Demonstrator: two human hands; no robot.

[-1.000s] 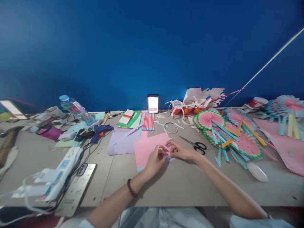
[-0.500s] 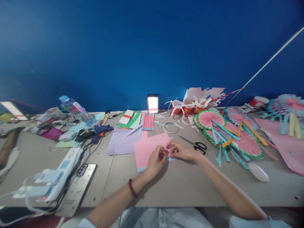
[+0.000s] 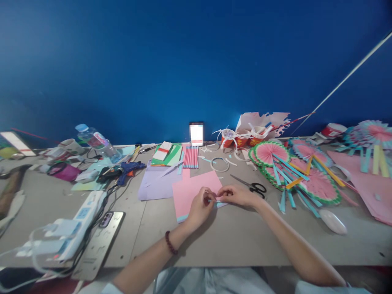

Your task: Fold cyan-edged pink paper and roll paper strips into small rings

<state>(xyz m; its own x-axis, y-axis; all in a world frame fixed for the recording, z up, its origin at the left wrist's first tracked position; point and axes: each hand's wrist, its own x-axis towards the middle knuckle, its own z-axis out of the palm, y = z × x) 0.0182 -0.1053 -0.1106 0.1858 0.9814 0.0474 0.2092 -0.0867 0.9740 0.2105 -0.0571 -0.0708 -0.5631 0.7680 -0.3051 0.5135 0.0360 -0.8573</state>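
A sheet of pink paper (image 3: 188,194) with a light blue strip along its near edge lies on the table in front of me. Over the sheet's right part, my left hand (image 3: 200,206) has thumb and index finger pinched together. A pale sliver shows at those fingertips, too small to name. Close beside it, my right hand (image 3: 237,196) bends its fingers down at the blue-edged corner, fingertips closed together. What it grips is hidden. Black-handled scissors (image 3: 257,189) lie just behind my right hand. A thin white ring (image 3: 219,164) rests beyond the sheet.
Lilac paper (image 3: 157,181) and a pink-and-blue pleated piece (image 3: 190,157) lie behind the sheet. Round pleated paper fans (image 3: 272,153) pile up at right, near a white computer mouse (image 3: 333,221). On the left are a power strip (image 3: 87,216), phone (image 3: 99,245) and blue glue gun (image 3: 130,169).
My right hand's fingers have tipped lower toward the paper's edge, and its wrist has shifted slightly right. The left hand stays nearly in place, still pinched.
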